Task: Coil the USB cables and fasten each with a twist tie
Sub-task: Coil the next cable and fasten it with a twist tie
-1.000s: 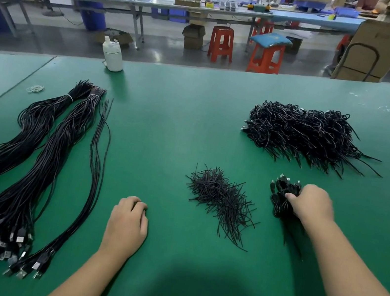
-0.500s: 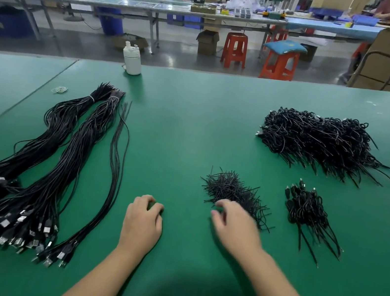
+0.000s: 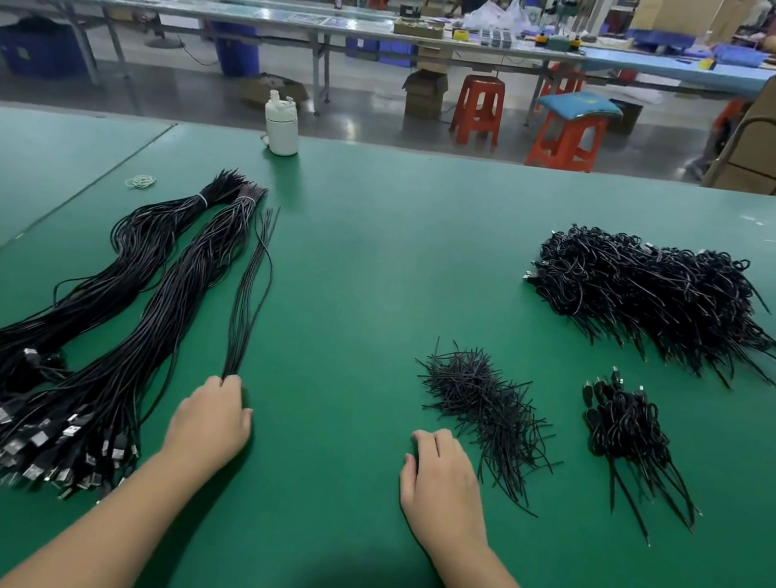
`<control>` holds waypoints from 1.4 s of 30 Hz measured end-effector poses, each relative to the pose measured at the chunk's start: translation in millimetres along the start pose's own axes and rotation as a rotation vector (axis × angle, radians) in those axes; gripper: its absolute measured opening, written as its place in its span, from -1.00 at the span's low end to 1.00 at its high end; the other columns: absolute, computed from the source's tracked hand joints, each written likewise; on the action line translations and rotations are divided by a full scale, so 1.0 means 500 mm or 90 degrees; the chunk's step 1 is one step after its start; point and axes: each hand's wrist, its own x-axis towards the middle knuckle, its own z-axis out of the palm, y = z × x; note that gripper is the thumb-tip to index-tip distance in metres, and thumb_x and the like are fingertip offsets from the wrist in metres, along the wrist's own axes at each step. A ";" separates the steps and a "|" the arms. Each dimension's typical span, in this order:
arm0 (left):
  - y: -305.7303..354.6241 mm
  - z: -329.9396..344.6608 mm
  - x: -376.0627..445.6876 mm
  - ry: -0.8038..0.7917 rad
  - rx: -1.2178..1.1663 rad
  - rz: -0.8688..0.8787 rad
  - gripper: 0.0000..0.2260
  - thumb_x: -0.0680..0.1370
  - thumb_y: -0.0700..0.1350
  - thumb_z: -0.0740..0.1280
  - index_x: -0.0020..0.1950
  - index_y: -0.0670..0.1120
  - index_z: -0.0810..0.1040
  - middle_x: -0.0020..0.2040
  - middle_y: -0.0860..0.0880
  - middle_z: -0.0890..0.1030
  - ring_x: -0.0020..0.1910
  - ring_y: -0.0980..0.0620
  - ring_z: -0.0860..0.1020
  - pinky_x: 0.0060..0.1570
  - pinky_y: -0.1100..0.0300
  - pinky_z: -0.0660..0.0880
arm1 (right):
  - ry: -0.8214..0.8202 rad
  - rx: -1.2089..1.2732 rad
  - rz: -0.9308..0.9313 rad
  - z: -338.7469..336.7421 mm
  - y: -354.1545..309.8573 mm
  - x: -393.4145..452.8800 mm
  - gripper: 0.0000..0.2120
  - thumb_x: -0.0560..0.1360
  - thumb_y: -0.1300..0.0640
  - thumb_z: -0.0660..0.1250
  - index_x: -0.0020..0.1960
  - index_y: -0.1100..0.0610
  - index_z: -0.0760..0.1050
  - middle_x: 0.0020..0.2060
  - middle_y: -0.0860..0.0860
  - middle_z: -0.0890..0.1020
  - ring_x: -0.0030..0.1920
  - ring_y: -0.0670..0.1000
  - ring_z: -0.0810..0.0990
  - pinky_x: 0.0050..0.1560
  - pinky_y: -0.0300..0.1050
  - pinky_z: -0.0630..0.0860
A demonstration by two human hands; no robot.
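- I see a few loose USB cables (image 3: 249,300) lying straight on the green table (image 3: 380,266), just right of two big tied cable bundles (image 3: 113,312) whose plugs fan out at near left
- my left hand (image 3: 207,422) rests knuckles-up at the near end of those loose cables, fingertips curled onto them; can't tell if it really pinches them
- my right hand (image 3: 442,490) lies flat on the mat, fingers relaxed, holding nothing, just beside the near-left edge of the twist tie pile (image 3: 480,403)
- right of the ties: small heap of coiled cables (image 3: 626,429), tie tails pointing toward me
- farther back right: large heap of finished coils (image 3: 659,300), well apart from both hands
- white bottle (image 3: 282,125) stands upright at the far table edge; rubber bands (image 3: 140,181) lie left of the bundle tips
- nothing lies between the hands, bare mat only
- room behind: long workbenches (image 3: 319,22), red stools (image 3: 478,107), one with a blue cushion, cardboard boxes, blue crates, people working at the far benches
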 end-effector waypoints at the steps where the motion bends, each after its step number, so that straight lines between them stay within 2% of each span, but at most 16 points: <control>1: -0.006 -0.003 0.004 -0.004 0.003 -0.017 -0.76 0.60 0.01 0.28 0.16 -0.11 0.43 0.05 -0.06 0.50 -0.01 -0.06 0.51 0.00 0.05 0.50 | 0.001 -0.001 0.001 -0.001 -0.001 0.000 -0.76 0.60 0.05 0.19 0.23 0.07 0.46 0.01 -0.05 0.48 -0.02 -0.05 0.47 0.06 -0.18 0.46; 5: -0.017 -0.012 0.013 -0.011 0.010 -0.085 -0.80 0.61 0.00 0.27 0.00 -0.11 0.36 -0.07 -0.05 0.38 -0.13 -0.07 0.43 -0.10 0.06 0.43 | -0.001 -0.011 0.003 -0.001 -0.001 -0.001 -0.76 0.61 0.04 0.17 0.22 0.07 0.46 0.00 -0.05 0.47 -0.03 -0.05 0.46 0.06 -0.19 0.44; 8: -0.013 -0.019 0.020 -0.018 -0.001 -0.121 -0.80 0.61 -0.02 0.28 -0.04 -0.12 0.33 0.00 -0.11 0.43 -0.14 -0.10 0.46 -0.15 0.06 0.42 | -0.009 -0.015 0.008 -0.001 0.000 0.000 -0.76 0.62 0.03 0.13 0.22 0.05 0.44 0.01 -0.06 0.45 -0.02 -0.05 0.44 0.07 -0.20 0.42; 11: -0.010 -0.024 0.031 -0.039 0.008 -0.164 -0.83 0.61 -0.05 0.27 0.02 -0.16 0.40 0.11 -0.17 0.48 -0.12 -0.14 0.50 -0.16 0.07 0.42 | -0.008 -0.013 0.007 -0.002 0.000 -0.001 -0.77 0.62 0.03 0.13 0.22 0.05 0.44 0.01 -0.06 0.46 -0.02 -0.05 0.44 0.07 -0.21 0.42; 16: -0.006 -0.030 0.041 -0.055 -0.001 -0.189 -0.75 0.60 -0.09 0.25 0.19 -0.22 0.40 0.16 -0.20 0.52 0.01 -0.19 0.53 -0.12 0.05 0.45 | -0.007 -0.002 0.007 -0.002 0.001 -0.002 -0.77 0.62 0.04 0.14 0.21 0.04 0.44 0.01 -0.08 0.45 -0.02 -0.07 0.44 0.08 -0.21 0.42; 21: -0.006 -0.044 0.047 -0.075 0.033 -0.201 -0.81 0.59 -0.09 0.21 0.15 -0.16 0.42 0.07 -0.12 0.56 -0.04 -0.14 0.55 -0.16 0.09 0.45 | 0.000 -0.001 0.006 -0.001 0.002 -0.003 -0.78 0.62 0.03 0.13 0.20 0.04 0.44 -0.01 -0.08 0.44 -0.03 -0.07 0.43 0.08 -0.21 0.43; 26: 0.006 -0.053 0.046 -0.084 0.097 -0.178 -0.90 0.59 -0.11 0.19 -0.01 -0.09 0.47 -0.09 -0.05 0.54 -0.19 -0.04 0.54 -0.31 0.17 0.39 | 0.003 -0.003 0.004 0.000 0.003 -0.004 -0.79 0.62 0.04 0.14 0.18 0.04 0.45 -0.03 -0.08 0.44 -0.05 -0.07 0.42 0.06 -0.20 0.43; 29: 0.013 -0.056 0.046 -0.087 0.112 -0.144 -0.83 0.60 -0.10 0.19 0.13 -0.05 0.50 0.06 -0.04 0.56 -0.10 -0.06 0.55 -0.25 0.15 0.44 | 0.008 0.000 0.006 0.000 0.003 -0.005 -0.80 0.61 0.05 0.16 0.17 0.05 0.47 -0.03 -0.08 0.45 -0.06 -0.07 0.43 0.05 -0.20 0.44; 32: 0.033 -0.053 0.037 -0.112 0.129 -0.037 -0.75 0.60 -0.04 0.20 0.26 0.06 0.48 0.15 -0.01 0.59 0.07 -0.06 0.55 -0.06 0.11 0.52 | 0.006 -0.003 0.004 -0.001 0.002 -0.005 -0.80 0.61 0.05 0.16 0.18 0.05 0.46 -0.03 -0.08 0.45 -0.06 -0.08 0.43 0.05 -0.20 0.44; 34: 0.055 -0.046 0.022 -0.140 0.143 0.030 -0.67 0.57 -0.08 0.18 0.33 0.10 0.42 0.18 0.00 0.59 0.10 -0.06 0.56 -0.02 0.11 0.52 | 0.006 -0.001 0.004 -0.001 0.003 -0.005 -0.80 0.61 0.05 0.16 0.17 0.05 0.46 -0.03 -0.08 0.45 -0.06 -0.07 0.43 0.05 -0.20 0.44; 37: 0.093 -0.027 0.001 -0.169 0.140 0.086 -0.59 0.51 -0.20 0.15 0.36 -0.01 0.37 0.17 -0.07 0.59 0.08 -0.11 0.57 0.00 0.05 0.54 | 0.002 -0.002 0.002 -0.001 0.005 -0.006 -0.80 0.61 0.06 0.15 0.17 0.05 0.46 -0.03 -0.07 0.45 -0.05 -0.06 0.43 0.05 -0.20 0.43; 40: 0.131 -0.010 -0.008 -0.177 0.008 0.083 -0.61 0.53 -0.22 0.22 0.35 -0.10 0.34 0.13 -0.14 0.59 0.01 -0.12 0.61 -0.01 0.05 0.57 | 0.000 0.002 0.003 -0.001 0.006 -0.006 -0.80 0.62 0.05 0.14 0.18 0.05 0.46 -0.02 -0.08 0.45 -0.04 -0.07 0.43 0.06 -0.20 0.42; 42: 0.144 -0.004 -0.010 -0.192 -0.144 0.068 -0.63 0.56 -0.22 0.27 0.36 -0.02 0.37 0.05 -0.14 0.63 -0.19 0.02 0.68 -0.21 0.18 0.58 | -0.003 0.005 0.006 -0.002 0.005 -0.006 -0.79 0.62 0.05 0.14 0.18 0.05 0.45 -0.01 -0.08 0.45 -0.03 -0.06 0.43 0.07 -0.20 0.43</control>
